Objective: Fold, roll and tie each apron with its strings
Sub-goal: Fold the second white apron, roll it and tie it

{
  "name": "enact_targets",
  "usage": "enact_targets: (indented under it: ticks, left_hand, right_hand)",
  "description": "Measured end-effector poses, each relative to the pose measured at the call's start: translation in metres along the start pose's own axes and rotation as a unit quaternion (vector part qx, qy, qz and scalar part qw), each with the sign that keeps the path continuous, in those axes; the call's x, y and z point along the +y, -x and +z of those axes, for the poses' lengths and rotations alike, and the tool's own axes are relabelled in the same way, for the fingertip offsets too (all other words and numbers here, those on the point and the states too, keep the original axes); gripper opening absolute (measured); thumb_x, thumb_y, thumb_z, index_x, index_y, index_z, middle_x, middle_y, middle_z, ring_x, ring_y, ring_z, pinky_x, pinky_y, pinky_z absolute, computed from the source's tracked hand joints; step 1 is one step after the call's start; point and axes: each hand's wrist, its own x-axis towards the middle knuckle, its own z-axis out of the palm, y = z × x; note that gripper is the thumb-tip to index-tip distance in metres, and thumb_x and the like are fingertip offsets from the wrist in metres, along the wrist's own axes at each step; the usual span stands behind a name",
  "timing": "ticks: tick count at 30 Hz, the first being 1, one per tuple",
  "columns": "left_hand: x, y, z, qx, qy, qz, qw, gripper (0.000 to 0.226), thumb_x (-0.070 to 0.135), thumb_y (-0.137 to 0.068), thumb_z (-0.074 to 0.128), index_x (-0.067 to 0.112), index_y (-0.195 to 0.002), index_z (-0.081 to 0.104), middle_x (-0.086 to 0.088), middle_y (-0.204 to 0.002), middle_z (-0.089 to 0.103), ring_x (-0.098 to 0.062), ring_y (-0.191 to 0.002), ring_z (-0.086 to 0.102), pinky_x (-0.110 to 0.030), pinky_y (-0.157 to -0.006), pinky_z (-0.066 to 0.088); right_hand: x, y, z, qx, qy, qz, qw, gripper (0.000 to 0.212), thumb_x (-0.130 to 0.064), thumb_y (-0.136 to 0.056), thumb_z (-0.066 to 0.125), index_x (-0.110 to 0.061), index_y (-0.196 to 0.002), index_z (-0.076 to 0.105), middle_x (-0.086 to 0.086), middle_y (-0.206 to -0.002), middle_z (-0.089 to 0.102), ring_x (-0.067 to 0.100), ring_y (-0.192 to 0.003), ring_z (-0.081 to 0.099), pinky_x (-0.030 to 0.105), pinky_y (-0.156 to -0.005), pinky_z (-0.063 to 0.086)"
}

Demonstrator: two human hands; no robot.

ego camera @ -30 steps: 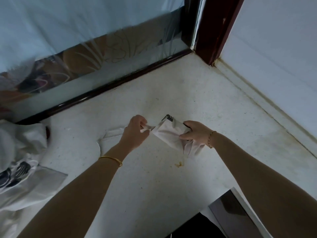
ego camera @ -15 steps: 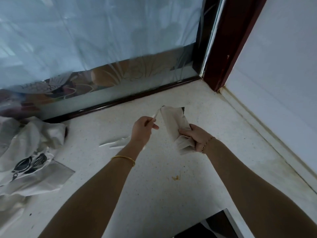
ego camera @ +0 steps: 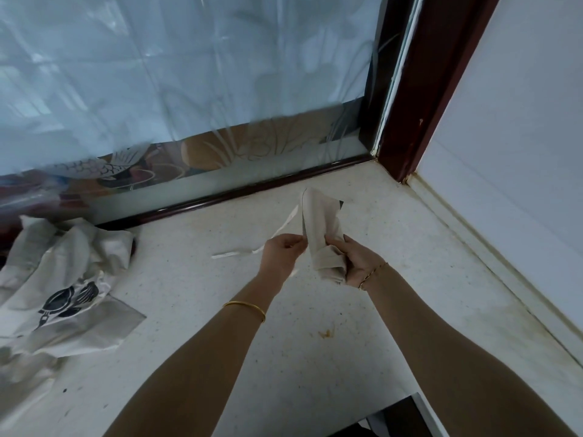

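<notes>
A rolled, cream-coloured apron (ego camera: 321,225) stands nearly upright above the speckled counter (ego camera: 195,304), its top end pointing away from me. My right hand (ego camera: 356,258) grips the roll's lower end. My left hand (ego camera: 282,252) pinches the apron's white string (ego camera: 285,223), which runs from the roll's top down to my fingers; its loose tail trails left onto the counter.
A heap of other cream aprons (ego camera: 60,279), one with a black print, lies at the left against the glass panel (ego camera: 157,89). A dark wooden post (ego camera: 419,99) and a white wall (ego camera: 520,137) close the right corner. A dark object (ego camera: 394,419) sits at the bottom edge.
The roll has swung from lying flat to standing nearly upright. My left hand has drawn the string out from the roll's top, and its tail has stretched out to the left.
</notes>
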Motion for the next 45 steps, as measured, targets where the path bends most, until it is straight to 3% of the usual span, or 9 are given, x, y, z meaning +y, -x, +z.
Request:
enact_targets:
  ticks: [5, 10, 16, 26, 29, 33, 39, 41, 45]
  left_hand:
    - [0.003, 0.003, -0.001, 0.001, 0.12, -0.043, 0.992, 0.009, 0.003, -0.09, 0.059, 0.003, -0.092, 0.068, -0.01, -0.085, 0.07, -0.019, -0.079, 0.068, -0.023, -0.071, 0.056]
    - [0.017, 0.005, -0.006, -0.053, 0.311, -0.129, 0.94, 0.014, 0.006, -0.095, 0.047, -0.001, -0.096, 0.059, -0.015, -0.089, 0.067, -0.024, -0.079, 0.067, -0.03, -0.071, 0.057]
    - [0.019, -0.001, -0.01, -0.079, 0.196, -0.114, 0.971, 0.035, 0.015, -0.09, 0.062, -0.002, -0.117, 0.048, -0.019, -0.116, 0.059, -0.027, -0.096, 0.064, -0.028, -0.068, 0.059]
    - [0.016, -0.005, -0.007, -0.027, 0.14, -0.097, 0.985, 0.04, 0.013, -0.087, 0.066, 0.003, -0.12, 0.045, -0.013, -0.115, 0.058, -0.028, -0.101, 0.062, -0.043, -0.084, 0.056]
    - [0.014, -0.004, -0.007, -0.052, 0.125, -0.094, 0.986, 0.044, 0.011, -0.087, 0.066, 0.006, -0.123, 0.041, -0.011, -0.117, 0.055, -0.029, -0.105, 0.06, -0.045, -0.086, 0.055]
    - [0.01, -0.01, -0.007, -0.006, 0.079, -0.086, 0.993, 0.037, 0.006, -0.085, 0.065, 0.01, -0.113, 0.042, -0.011, -0.113, 0.057, -0.028, -0.102, 0.06, -0.046, -0.087, 0.054]
    - [0.009, -0.019, -0.023, 0.048, -0.057, -0.035, 0.997, 0.032, 0.005, -0.084, 0.061, 0.012, -0.107, 0.04, -0.004, -0.101, 0.053, -0.022, -0.096, 0.055, -0.029, -0.072, 0.047]
    - [0.008, -0.021, -0.029, 0.049, -0.123, -0.009, 0.991, 0.03, 0.004, -0.086, 0.058, 0.011, -0.11, 0.041, -0.004, -0.1, 0.052, -0.022, -0.094, 0.053, -0.026, -0.069, 0.042]
    - [0.006, -0.02, -0.031, 0.024, -0.266, 0.062, 0.962, 0.028, 0.006, -0.088, 0.055, 0.011, -0.112, 0.042, -0.002, -0.095, 0.053, -0.019, -0.085, 0.052, -0.027, -0.068, 0.043]
  right_hand:
    - [0.0, -0.006, 0.003, 0.036, 0.009, -0.006, 0.999, 0.041, -0.017, -0.087, 0.06, -0.008, -0.127, 0.054, 0.01, -0.1, 0.068, 0.024, -0.081, 0.067, 0.033, -0.061, 0.057]
    - [0.001, -0.01, 0.011, 0.099, 0.057, -0.041, 0.993, 0.038, -0.013, -0.088, 0.063, -0.001, -0.124, 0.055, 0.014, -0.105, 0.066, 0.026, -0.085, 0.065, 0.032, -0.061, 0.056]
    - [0.005, -0.014, 0.021, 0.133, 0.141, -0.112, 0.975, 0.034, -0.014, -0.088, 0.065, -0.001, -0.118, 0.055, 0.016, -0.11, 0.066, 0.028, -0.09, 0.066, 0.033, -0.065, 0.056]
    - [0.004, -0.015, 0.023, 0.133, 0.257, -0.131, 0.948, 0.036, -0.022, -0.087, 0.065, -0.005, -0.117, 0.053, 0.013, -0.11, 0.066, 0.03, -0.102, 0.064, 0.046, -0.092, 0.052]
    - [0.007, -0.014, 0.028, 0.163, 0.318, -0.161, 0.92, 0.032, -0.023, -0.09, 0.062, -0.005, -0.114, 0.053, 0.008, -0.105, 0.065, 0.025, -0.097, 0.063, 0.04, -0.088, 0.053]
    - [0.01, -0.012, 0.036, 0.185, 0.387, -0.177, 0.886, 0.019, -0.025, -0.091, 0.059, -0.009, -0.101, 0.053, 0.0, -0.087, 0.059, 0.016, -0.083, 0.056, 0.025, -0.071, 0.047]
    - [-0.008, 0.004, 0.042, 0.141, 0.346, -0.102, 0.922, 0.013, -0.018, -0.095, 0.051, -0.006, -0.093, 0.05, 0.011, -0.078, 0.06, 0.023, -0.07, 0.061, 0.034, -0.067, 0.055]
    - [-0.016, 0.009, 0.038, 0.151, 0.456, -0.092, 0.872, 0.01, -0.009, -0.095, 0.048, -0.002, -0.095, 0.055, 0.014, -0.076, 0.061, 0.021, -0.063, 0.059, 0.031, -0.063, 0.055]
    - [-0.029, 0.014, 0.045, 0.156, 0.754, -0.121, 0.627, 0.019, -0.011, -0.094, 0.048, -0.008, -0.098, 0.066, 0.01, -0.094, 0.068, 0.023, -0.084, 0.065, 0.037, -0.078, 0.056]
